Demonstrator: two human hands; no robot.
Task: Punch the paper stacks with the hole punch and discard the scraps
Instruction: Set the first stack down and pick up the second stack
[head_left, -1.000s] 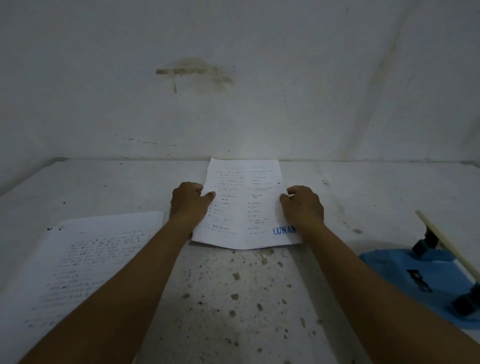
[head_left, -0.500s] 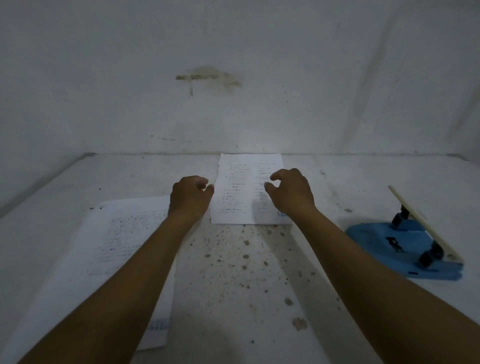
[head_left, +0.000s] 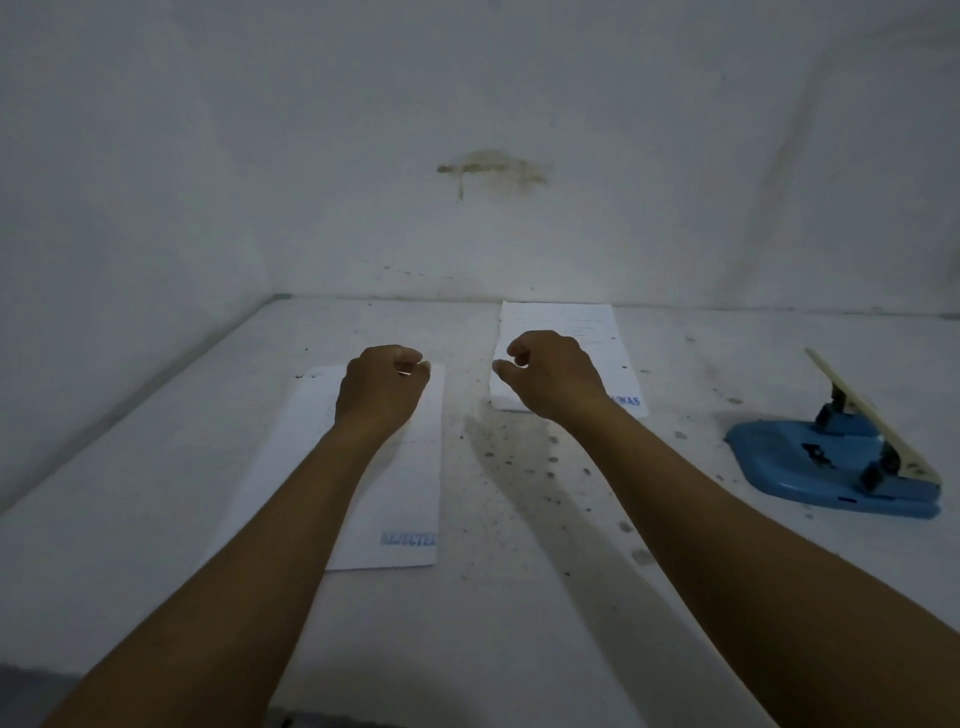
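Change: we let go of the far paper stack (head_left: 563, 322)
Hands: left hand (head_left: 382, 387), right hand (head_left: 550, 376) loosely curled, empty
Next: near paper stack (head_left: 400, 493), probably

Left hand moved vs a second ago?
Yes. The left hand gripped the left edge of the far paper; now it is leftward, over the far end of the left paper.

Left in front of me: white printed paper sheet (head_left: 400, 493) on the pale speckled table (head_left: 156, 467). Behind-right of it: second white paper stack (head_left: 597, 327). Blue metal hole punch (head_left: 810, 462) far right.
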